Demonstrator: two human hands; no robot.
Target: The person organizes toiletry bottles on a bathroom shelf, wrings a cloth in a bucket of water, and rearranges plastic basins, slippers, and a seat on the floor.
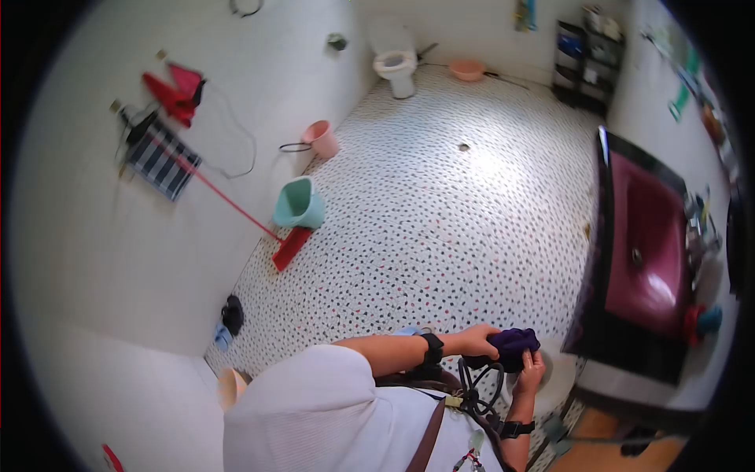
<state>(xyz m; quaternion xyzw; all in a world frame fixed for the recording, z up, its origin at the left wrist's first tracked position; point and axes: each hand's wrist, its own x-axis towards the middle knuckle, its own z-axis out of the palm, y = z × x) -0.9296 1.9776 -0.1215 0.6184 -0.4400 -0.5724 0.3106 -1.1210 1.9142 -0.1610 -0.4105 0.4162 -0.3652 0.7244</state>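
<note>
A dark purple cloth (515,343) is bunched up between my two hands, close to my body at the bottom of the view. My left hand (473,343) has its fingers closed on the cloth's left side. On the right side, my right hand (532,371) grips the cloth's lower edge with its fingertips. Part of the cloth is hidden by the fingers. Below my hands, dark looped cords (480,393) hang at my front. A pale round basin (557,377) stands partly hidden beside and beneath my right hand.
To the right is a dark counter with a maroon sink (641,228). Along the left wall stand a green bin (299,206), a red broom (291,250) and a pink bucket (321,140). A toilet (395,71), an orange basin (467,71) and a black shelf (586,67) are at the back.
</note>
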